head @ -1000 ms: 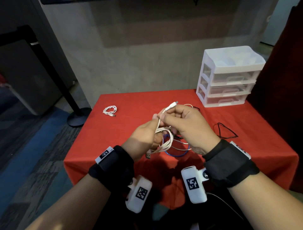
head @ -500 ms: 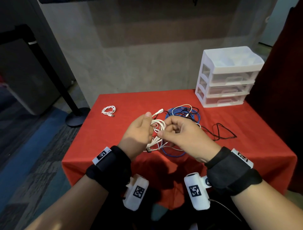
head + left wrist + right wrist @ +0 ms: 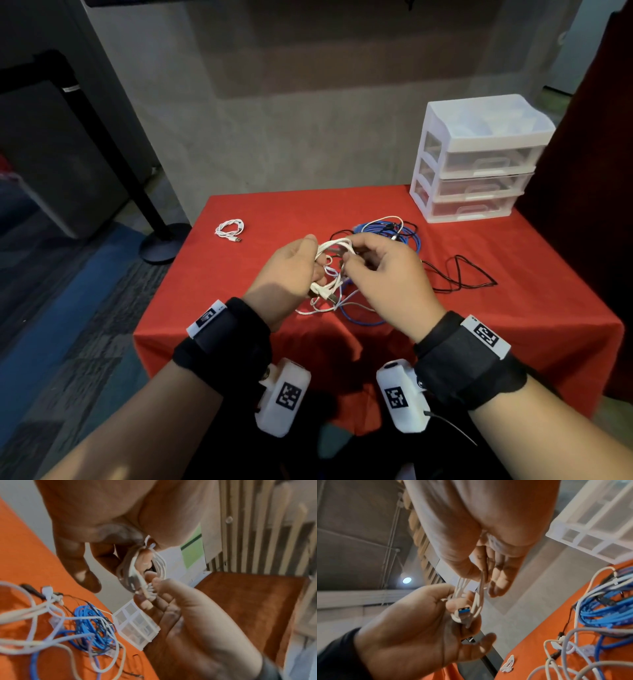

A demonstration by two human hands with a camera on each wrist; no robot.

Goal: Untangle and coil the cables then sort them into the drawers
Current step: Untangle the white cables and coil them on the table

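Currently the white cable point(image 3: 334, 246) is held above the middle of the red table point(image 3: 513, 325), partly wound into a small coil between both hands. The left hand point(image 3: 291, 270) has its fingers curled round the finished loops, with the USB plug point(image 3: 463, 612) lying against its fingers. The right hand point(image 3: 387, 274) pinches the strand at the top of the coil between thumb and fingertips.

Procedure for this step, as judged from the scene:
1. Keep the left-hand grip firm so that the loops do not spring apart.
2. Feed each new turn with the right hand at the same loop size as those already laid.
3. Lift the trailing length clear of the heap below, since a snag there would probably drag other cables along.

Count of items:
- One coiled white cable point(image 3: 230, 229) lies at 10 o'clock from the hands, well apart.
- One blue cable point(image 3: 387, 229) lies tangled just beyond the hands at 1 o'clock, with at least one more white lead through it.
- One black cable point(image 3: 459, 274) trails at 3 o'clock.
- One drawer unit point(image 3: 479, 161) with three drawers, all closed, stands at 2 o'clock on the far corner.
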